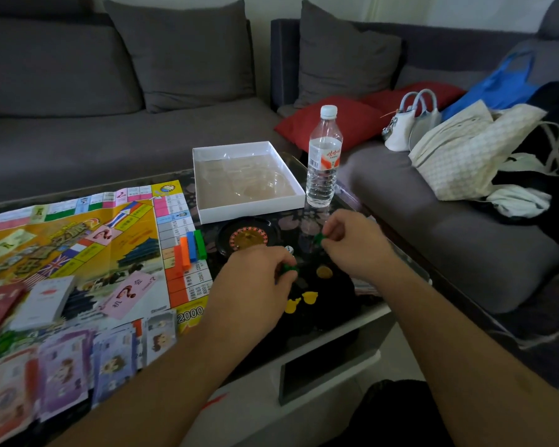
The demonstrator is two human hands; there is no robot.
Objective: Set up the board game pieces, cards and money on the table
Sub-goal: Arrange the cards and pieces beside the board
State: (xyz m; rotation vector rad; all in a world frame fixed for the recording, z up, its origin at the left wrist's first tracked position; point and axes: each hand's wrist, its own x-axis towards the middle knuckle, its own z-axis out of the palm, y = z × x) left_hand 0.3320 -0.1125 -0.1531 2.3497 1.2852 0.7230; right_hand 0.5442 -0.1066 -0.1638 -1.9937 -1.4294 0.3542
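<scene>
The colourful paper game board (78, 250) lies spread over the left of the dark glass table. My left hand (255, 282) pinches a small green game piece (288, 270) just right of the board. My right hand (352, 243) pinches another green piece (319, 238) a little farther back. Between and below my hands lie yellow pieces (302, 300) and a gold token (324, 271). Coloured bars in red, orange, blue and green (189, 250) stand at the board's right edge. Card decks (42, 301) and a pink card (131, 293) sit on the board. Paper money (88, 359) is fanned along the front.
A small roulette wheel (248, 240) with a white die (290, 249) beside it sits behind my hands. The empty white box tray (249, 182) and a water bottle (324, 159) stand at the back. Grey sofas, red cushions (336, 121) and bags (465, 150) surround the table.
</scene>
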